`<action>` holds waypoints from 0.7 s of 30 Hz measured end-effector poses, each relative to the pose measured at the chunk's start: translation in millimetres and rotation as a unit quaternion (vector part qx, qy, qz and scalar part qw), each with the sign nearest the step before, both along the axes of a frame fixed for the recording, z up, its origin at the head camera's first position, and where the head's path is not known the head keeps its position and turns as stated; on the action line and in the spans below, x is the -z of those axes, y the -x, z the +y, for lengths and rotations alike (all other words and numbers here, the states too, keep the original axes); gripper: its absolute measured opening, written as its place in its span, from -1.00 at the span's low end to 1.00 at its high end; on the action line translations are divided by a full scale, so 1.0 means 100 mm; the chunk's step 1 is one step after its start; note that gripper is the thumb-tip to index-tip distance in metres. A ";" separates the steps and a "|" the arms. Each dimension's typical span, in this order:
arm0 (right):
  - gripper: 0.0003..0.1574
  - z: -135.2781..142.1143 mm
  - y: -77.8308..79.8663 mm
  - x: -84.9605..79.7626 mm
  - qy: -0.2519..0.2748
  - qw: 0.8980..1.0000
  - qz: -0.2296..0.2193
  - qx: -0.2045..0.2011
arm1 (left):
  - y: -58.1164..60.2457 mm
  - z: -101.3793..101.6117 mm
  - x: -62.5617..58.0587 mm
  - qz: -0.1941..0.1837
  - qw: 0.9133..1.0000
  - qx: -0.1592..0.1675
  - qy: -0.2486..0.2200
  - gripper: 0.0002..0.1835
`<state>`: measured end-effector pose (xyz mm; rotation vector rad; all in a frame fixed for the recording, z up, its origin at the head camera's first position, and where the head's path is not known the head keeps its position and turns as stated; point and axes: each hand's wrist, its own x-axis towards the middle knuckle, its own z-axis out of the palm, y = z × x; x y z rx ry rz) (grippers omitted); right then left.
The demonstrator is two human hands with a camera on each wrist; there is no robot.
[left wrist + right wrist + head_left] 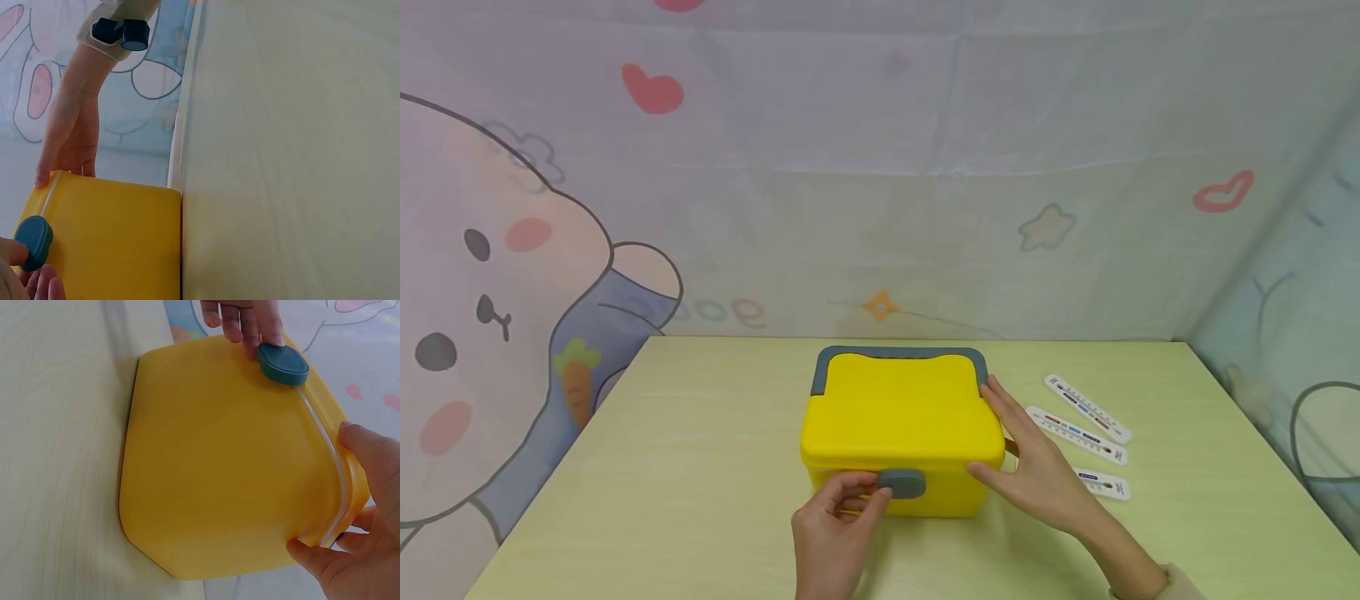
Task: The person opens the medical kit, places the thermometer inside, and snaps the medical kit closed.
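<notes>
A lidded yellow box (902, 408) with a blue-grey carrying handle (906, 352) stands on the table. Its lid is down. At the middle of its front is a blue-grey latch (902, 483). My left hand (842, 521) pinches the latch's left end, the thumb on its face and the fingers behind its edge, as the left wrist view shows. My right hand (1041, 467) grips the box's right front corner. Its thumb lies on the lid's front edge, and the other fingers reach along the right side, partly hidden in the head view.
Right of the box lie three white strip thermometers: the farthest thermometer (1087, 408), the middle thermometer (1077, 435) and the nearest thermometer (1103, 484), partly behind my right hand. A printed cloth (955, 208) hangs behind the pale wooden table (685, 467).
</notes>
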<state>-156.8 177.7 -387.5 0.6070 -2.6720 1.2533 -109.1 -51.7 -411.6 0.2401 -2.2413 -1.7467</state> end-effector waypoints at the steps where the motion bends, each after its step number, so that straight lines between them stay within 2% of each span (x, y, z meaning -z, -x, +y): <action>1: 0.07 0.00 0.00 0.00 0.001 1.000 0.000 0.000 | 0.00 0.00 0.00 -0.001 1.000 0.001 0.001 -0.85; 21: 0.07 0.01 0.00 0.02 -0.004 1.000 0.001 -0.002 | -0.01 -0.02 -0.07 -0.002 1.000 0.015 0.002 -0.82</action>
